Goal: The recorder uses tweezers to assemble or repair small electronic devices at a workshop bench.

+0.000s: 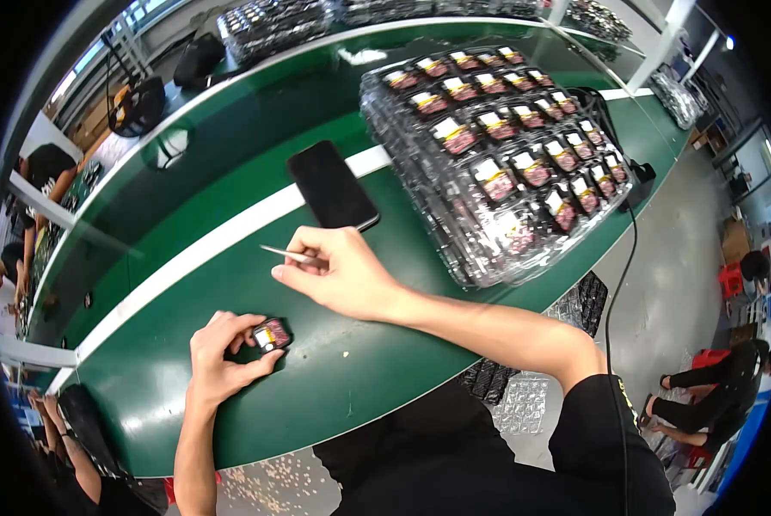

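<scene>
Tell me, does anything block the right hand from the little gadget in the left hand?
Nothing visible stands between the right hand, holding a pointed tool, and the little gadget; the phone lies beyond that hand.

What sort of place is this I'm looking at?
Most likely a factory assembly workshop, judging by the long green workbench, the stacked clear plastic trays with rows of small black devices, and other people nearby.
</scene>
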`<act>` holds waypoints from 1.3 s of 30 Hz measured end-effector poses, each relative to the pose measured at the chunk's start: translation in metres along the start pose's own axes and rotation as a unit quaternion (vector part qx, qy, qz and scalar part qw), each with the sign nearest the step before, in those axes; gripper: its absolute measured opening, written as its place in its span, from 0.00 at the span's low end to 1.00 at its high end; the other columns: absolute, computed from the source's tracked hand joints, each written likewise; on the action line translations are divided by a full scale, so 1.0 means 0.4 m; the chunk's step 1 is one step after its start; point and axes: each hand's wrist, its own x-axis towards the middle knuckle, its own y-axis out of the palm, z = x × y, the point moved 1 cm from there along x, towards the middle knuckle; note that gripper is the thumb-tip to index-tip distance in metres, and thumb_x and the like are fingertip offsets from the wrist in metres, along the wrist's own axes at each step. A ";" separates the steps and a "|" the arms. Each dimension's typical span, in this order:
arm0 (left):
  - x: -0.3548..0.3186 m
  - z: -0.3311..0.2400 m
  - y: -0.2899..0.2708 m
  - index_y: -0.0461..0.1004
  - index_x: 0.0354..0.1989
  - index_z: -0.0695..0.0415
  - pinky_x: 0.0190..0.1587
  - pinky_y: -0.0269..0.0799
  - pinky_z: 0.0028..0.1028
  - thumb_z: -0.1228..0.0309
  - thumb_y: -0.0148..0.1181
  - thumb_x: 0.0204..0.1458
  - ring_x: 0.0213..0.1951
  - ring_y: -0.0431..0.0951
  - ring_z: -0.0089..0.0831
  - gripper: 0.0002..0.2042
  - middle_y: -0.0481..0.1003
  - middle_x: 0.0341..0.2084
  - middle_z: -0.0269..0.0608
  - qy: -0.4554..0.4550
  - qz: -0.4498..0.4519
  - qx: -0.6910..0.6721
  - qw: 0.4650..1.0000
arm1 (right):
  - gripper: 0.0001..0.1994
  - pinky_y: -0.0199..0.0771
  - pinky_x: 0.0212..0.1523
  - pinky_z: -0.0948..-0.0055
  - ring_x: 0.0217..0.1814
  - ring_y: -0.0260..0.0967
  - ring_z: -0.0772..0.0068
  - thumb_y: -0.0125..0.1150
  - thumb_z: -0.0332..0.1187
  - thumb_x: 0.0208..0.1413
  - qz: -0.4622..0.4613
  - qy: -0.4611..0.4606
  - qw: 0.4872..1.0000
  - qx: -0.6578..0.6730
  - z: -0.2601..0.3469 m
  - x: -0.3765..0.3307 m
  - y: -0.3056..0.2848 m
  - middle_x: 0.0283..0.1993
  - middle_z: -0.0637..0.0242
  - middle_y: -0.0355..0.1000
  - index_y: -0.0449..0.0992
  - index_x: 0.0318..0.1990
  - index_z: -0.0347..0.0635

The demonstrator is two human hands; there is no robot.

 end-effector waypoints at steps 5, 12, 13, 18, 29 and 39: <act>0.053 -0.011 -0.056 0.83 0.51 0.67 0.36 0.70 0.19 0.77 0.78 0.42 0.34 0.76 0.18 0.24 0.83 0.41 0.36 -0.106 -0.140 -0.222 0.959 | 0.13 0.61 0.27 0.72 0.25 0.60 0.87 0.75 0.34 0.64 -0.019 -0.019 1.000 -0.006 0.019 -0.004 -0.020 0.21 0.73 0.69 0.78 0.32 0.35; 0.407 -0.369 -0.018 0.86 0.50 0.64 0.48 0.77 0.28 0.71 0.83 0.41 0.37 0.83 0.29 0.24 0.84 0.41 0.40 0.167 0.052 -0.202 0.964 | 0.10 0.70 0.32 0.62 0.29 0.74 0.72 0.73 0.32 0.60 -0.038 -0.110 0.976 0.183 -0.043 -0.021 -0.019 0.29 0.62 0.79 0.78 0.30 0.39; 0.454 -0.423 0.002 0.86 0.52 0.61 0.51 0.77 0.32 0.70 0.83 0.42 0.42 0.83 0.32 0.25 0.82 0.44 0.42 0.203 0.085 -0.173 0.960 | 0.09 0.72 0.37 0.61 0.34 0.75 0.69 0.71 0.32 0.60 -0.037 -0.183 0.963 -0.196 -0.016 -0.014 -0.046 0.32 0.64 0.77 0.77 0.30 0.42; 0.569 -0.500 0.039 0.86 0.60 0.52 0.61 0.71 0.39 0.68 0.82 0.48 0.57 0.75 0.38 0.27 0.74 0.53 0.40 0.294 0.223 -0.072 0.927 | 0.11 0.74 0.40 0.57 0.34 0.76 0.58 0.69 0.35 0.63 0.050 -0.022 0.998 -0.014 0.053 -0.092 -0.012 0.30 0.58 0.76 0.77 0.36 0.36; 0.534 -0.513 0.072 0.81 0.67 0.53 0.61 0.68 0.36 0.70 0.76 0.52 0.58 0.71 0.37 0.30 0.72 0.62 0.43 0.251 0.128 -0.060 0.958 | 0.22 0.54 0.30 0.75 0.29 0.52 0.90 0.76 0.41 0.68 -0.082 0.323 0.931 0.146 0.080 -0.884 -0.287 0.24 0.83 0.60 0.71 0.25 0.46; 0.352 -0.402 0.369 0.48 0.86 0.58 0.84 0.36 0.50 0.47 0.49 0.73 0.86 0.43 0.42 0.40 0.48 0.86 0.48 -0.069 -0.208 -0.397 0.891 | 0.18 0.67 0.35 0.76 0.31 0.57 0.84 0.79 0.40 0.63 -0.576 0.026 0.761 -0.298 0.286 -0.814 -1.006 0.28 0.77 0.65 0.77 0.36 0.36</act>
